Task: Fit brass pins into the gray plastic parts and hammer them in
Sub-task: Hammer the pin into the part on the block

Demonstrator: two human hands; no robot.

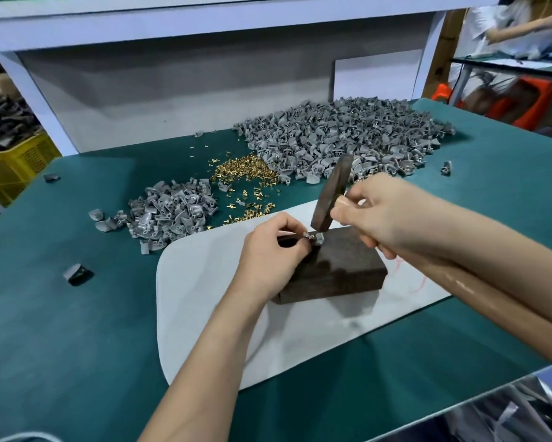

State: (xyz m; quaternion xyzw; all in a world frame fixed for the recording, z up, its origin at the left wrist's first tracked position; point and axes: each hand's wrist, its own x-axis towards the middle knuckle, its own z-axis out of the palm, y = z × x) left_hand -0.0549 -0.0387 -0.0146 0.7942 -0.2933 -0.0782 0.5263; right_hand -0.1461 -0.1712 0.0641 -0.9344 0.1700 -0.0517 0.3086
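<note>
Atop a dark wooden block [341, 266], left hand [268, 250] pinches a gray plastic part [315, 238]; right hand [379, 212] grips a dark oblong hammer [332, 193].

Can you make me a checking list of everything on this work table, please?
Surface: green table with a white mat.
Job's things: block on the mat; part on the block; hammer just above it; pins; big pile and small pile of parts.
Clutter: stray parts on the table.
Hands: left hand pinches the part; right hand grips the hammer.
Cables: nothing seen.
Surroundings: yellow crate at left, shelf above, another person far right.
</note>
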